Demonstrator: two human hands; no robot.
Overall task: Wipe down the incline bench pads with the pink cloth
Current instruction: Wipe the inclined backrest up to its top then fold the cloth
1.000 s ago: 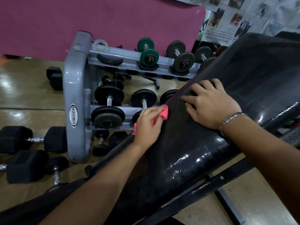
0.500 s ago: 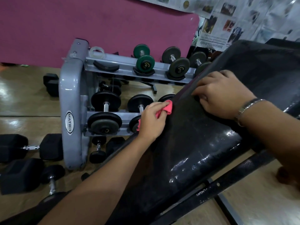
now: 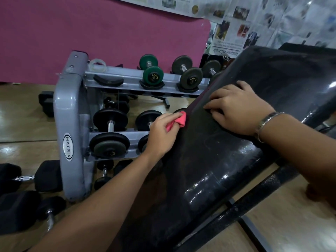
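The black incline bench pad [image 3: 227, 160] slopes up from lower left to upper right and shines wet in its lower part. My left hand [image 3: 163, 133] grips the bunched pink cloth [image 3: 179, 120] and holds it against the pad's left edge. Higher up, my right hand [image 3: 236, 110] rests on the pad with its fingers bent against the surface. A metal bracelet sits on that wrist.
A grey Matrix dumbbell rack [image 3: 71, 128] with several dumbbells stands just left of the bench. Black hex dumbbells [image 3: 27, 179] lie on the wooden floor at lower left. The bench's black steel frame [image 3: 245, 206] runs under the pad. A pink wall [image 3: 91, 33] is behind.
My left hand has slid the pink cloth a little up the pad's left edge. My right hand has shifted up the pad and stays there.
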